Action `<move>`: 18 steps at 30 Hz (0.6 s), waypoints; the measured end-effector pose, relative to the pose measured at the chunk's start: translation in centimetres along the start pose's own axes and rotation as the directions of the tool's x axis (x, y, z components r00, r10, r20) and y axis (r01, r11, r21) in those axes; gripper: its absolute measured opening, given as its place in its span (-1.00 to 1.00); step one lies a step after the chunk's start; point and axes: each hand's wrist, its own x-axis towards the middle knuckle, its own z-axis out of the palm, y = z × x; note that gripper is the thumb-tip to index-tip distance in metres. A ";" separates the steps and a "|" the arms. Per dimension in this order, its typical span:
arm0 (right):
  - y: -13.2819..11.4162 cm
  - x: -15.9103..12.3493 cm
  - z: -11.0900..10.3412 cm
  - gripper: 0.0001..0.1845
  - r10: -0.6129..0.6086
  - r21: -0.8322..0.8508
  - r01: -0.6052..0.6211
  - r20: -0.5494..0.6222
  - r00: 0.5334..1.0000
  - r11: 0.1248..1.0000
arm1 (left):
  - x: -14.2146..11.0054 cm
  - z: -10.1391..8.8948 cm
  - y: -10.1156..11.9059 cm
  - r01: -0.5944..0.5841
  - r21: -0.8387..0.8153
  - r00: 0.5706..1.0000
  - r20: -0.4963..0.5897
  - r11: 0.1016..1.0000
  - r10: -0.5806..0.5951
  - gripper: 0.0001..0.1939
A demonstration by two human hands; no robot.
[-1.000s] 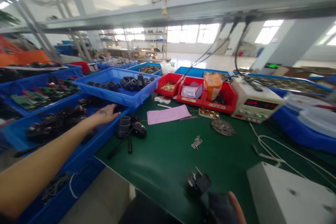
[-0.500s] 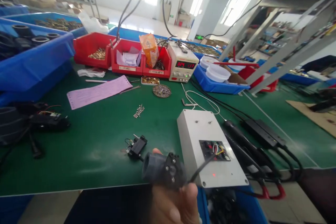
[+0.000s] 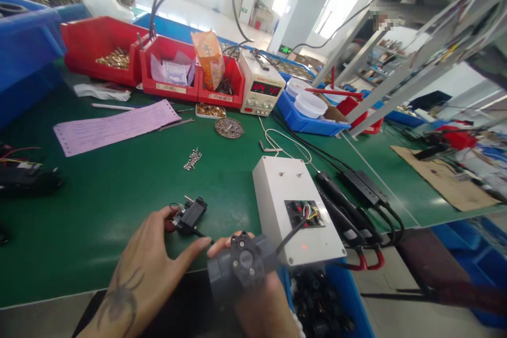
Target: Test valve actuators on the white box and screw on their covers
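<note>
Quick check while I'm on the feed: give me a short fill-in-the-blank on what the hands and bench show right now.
1. The right hand holds a grey ____ fitting.
2. The left hand touches a small black module lying on the ____ mat.
3. A black cable runs from the fitting to the ____ box.
4. The power supply stands right of three ____ bins.

Missing words: pipe; green; white; red

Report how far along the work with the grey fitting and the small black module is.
Done: the right hand already holds the grey fitting up at the table edge, a black cable running from it to the white box.
In hand: the left hand touches the small black module on the green mat.
Left: module and fitting are still apart.
</note>
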 end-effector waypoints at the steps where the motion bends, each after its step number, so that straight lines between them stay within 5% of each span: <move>1: 0.2 0.0 -0.1 -0.22 -0.010 -0.020 0.009 -0.011 1.000 1.000 | 0.1 0.5 0.5 0.001 -0.033 1.000 -0.031 0.999 -0.002 -0.28; 5: 0.8 -0.1 -0.3 -0.30 -0.081 -0.058 0.078 -0.055 0.995 0.995 | 0.4 1.3 0.6 -0.029 -0.142 0.995 -0.098 0.989 0.015 -0.50; 9: 0.5 -0.2 -0.7 -0.35 -0.067 -0.112 0.065 -0.010 0.998 0.992 | 0.0 0.9 -0.1 -0.079 -0.270 0.993 -0.109 0.960 0.051 -0.50; 14: -1.3 -0.8 -0.5 -0.34 0.001 -0.220 0.020 0.091 0.996 0.975 | -1.8 -0.5 0.4 -0.142 -0.655 0.990 -0.098 0.742 0.102 -0.64; 18: -1.5 -1.1 0.1 -0.44 0.035 -0.097 -0.021 0.138 0.990 0.995 | -3.2 -1.6 -0.1 -0.190 -0.742 0.963 -0.013 0.642 0.270 -0.60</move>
